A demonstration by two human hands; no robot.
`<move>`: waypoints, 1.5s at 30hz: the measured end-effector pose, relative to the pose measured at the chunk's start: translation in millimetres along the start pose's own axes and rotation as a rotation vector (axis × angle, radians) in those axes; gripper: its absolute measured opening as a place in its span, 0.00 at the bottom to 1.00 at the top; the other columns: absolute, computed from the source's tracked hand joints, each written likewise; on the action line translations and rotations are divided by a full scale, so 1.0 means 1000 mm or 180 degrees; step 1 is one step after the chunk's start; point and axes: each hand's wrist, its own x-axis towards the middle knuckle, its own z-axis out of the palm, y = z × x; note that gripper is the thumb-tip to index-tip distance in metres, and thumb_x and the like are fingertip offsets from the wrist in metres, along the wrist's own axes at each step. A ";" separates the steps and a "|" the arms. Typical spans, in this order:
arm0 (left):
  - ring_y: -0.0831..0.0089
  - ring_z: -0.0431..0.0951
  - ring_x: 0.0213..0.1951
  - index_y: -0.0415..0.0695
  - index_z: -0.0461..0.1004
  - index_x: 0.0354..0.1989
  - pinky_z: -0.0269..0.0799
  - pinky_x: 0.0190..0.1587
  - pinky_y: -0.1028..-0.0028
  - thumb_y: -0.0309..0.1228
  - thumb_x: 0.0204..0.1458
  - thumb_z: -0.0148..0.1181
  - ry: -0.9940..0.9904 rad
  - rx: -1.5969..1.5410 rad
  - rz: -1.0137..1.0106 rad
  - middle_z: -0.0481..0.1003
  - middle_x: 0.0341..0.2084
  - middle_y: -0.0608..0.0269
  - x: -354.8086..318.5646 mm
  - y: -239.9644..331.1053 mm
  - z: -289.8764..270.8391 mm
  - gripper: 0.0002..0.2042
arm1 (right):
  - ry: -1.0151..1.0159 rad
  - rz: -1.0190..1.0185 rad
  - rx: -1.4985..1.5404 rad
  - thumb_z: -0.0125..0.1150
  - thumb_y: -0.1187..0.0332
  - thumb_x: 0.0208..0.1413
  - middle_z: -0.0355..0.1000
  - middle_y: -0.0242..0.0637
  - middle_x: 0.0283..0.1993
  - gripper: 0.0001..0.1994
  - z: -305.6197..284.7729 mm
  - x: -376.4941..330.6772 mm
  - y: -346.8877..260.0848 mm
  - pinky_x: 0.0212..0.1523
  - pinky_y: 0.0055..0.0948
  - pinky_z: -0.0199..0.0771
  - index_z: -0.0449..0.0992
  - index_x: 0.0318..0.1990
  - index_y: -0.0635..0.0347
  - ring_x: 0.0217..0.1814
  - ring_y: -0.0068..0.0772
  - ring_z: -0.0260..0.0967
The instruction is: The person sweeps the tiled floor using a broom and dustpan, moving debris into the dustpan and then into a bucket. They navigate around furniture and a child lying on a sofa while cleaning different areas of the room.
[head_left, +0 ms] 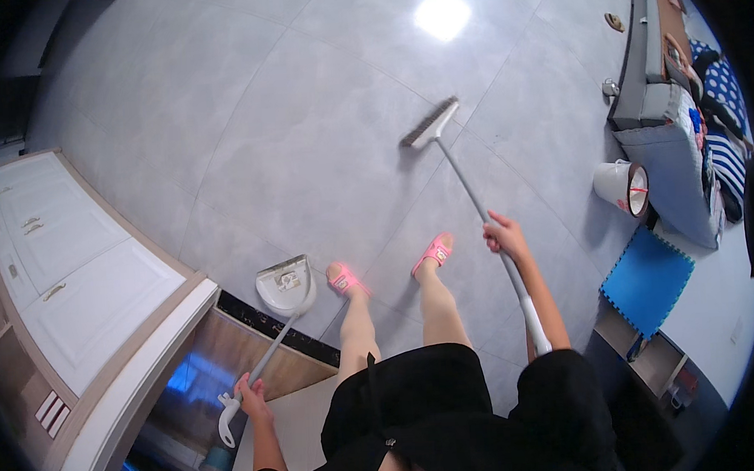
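My right hand (505, 235) is closed around the grey pole of a broom (463, 173). The white head of the broom, with dark bristles, lies on the floor ahead of my feet, and its white grip end reaches back beside my right forearm. Low on the left, my left hand (252, 398) grips the upper handle of a long-handled dustpan (269, 285). The white pan sits near the floor left of my feet, with a few small bits in it that I cannot make out.
Pink slippers (436, 253) are on my feet on grey floor tiles (304, 137). White cabinets (99, 293) stand at left. A grey sofa (667, 160), a white bin (617, 184) and a blue foam mat (648, 281) are at right. A small brown object (614, 22) lies far right.
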 end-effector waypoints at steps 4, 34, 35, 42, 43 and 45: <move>0.76 0.68 0.25 0.45 0.64 0.37 0.65 0.32 0.79 0.35 0.47 0.46 -0.0136 0.0143 0.0117 0.68 0.32 0.66 0.007 -0.019 -0.011 0.11 | -0.0437 -0.0105 -0.0329 0.55 0.72 0.40 0.66 0.36 0.20 0.27 0.041 -0.044 -0.002 0.12 0.19 0.60 0.57 0.53 0.60 0.12 0.19 0.58; 0.78 0.70 0.26 0.42 0.64 0.38 0.66 0.29 0.82 0.37 0.50 0.45 -0.0336 0.0703 0.0245 0.68 0.32 0.64 -0.070 -0.008 0.032 0.13 | -0.1550 0.0090 -0.1779 0.48 0.78 0.37 0.69 0.43 0.22 0.25 -0.005 -0.033 0.081 0.19 0.25 0.69 0.60 0.49 0.62 0.17 0.27 0.68; 0.78 0.70 0.26 0.42 0.64 0.38 0.66 0.29 0.83 0.37 0.50 0.45 -0.0319 0.0717 0.0268 0.69 0.32 0.64 -0.071 -0.003 0.032 0.13 | -0.1492 0.0150 -0.1848 0.49 0.78 0.36 0.69 0.42 0.22 0.25 -0.018 -0.024 0.083 0.18 0.25 0.69 0.61 0.49 0.61 0.17 0.27 0.67; 0.78 0.71 0.25 0.41 0.64 0.39 0.66 0.29 0.83 0.35 0.50 0.46 -0.0453 0.0917 0.0519 0.69 0.34 0.64 -0.120 0.022 0.071 0.12 | -0.0411 0.0027 -0.2397 0.48 0.77 0.34 0.68 0.42 0.18 0.24 -0.153 -0.006 0.012 0.16 0.26 0.68 0.64 0.47 0.59 0.15 0.28 0.66; 0.78 0.71 0.25 0.41 0.64 0.39 0.66 0.29 0.83 0.35 0.50 0.46 -0.0486 0.0926 0.0569 0.69 0.34 0.64 -0.125 0.024 0.078 0.12 | -0.0338 -0.0090 -0.2474 0.48 0.77 0.35 0.68 0.41 0.17 0.24 -0.166 -0.008 0.004 0.17 0.25 0.68 0.64 0.47 0.59 0.15 0.27 0.66; 0.79 0.71 0.25 0.41 0.63 0.39 0.66 0.29 0.83 0.34 0.51 0.45 -0.0627 0.1004 0.0587 0.69 0.35 0.63 -0.129 0.025 0.081 0.11 | -0.0401 -0.0216 -0.2566 0.47 0.76 0.36 0.68 0.41 0.17 0.24 -0.178 -0.022 -0.016 0.18 0.25 0.67 0.64 0.48 0.60 0.15 0.27 0.65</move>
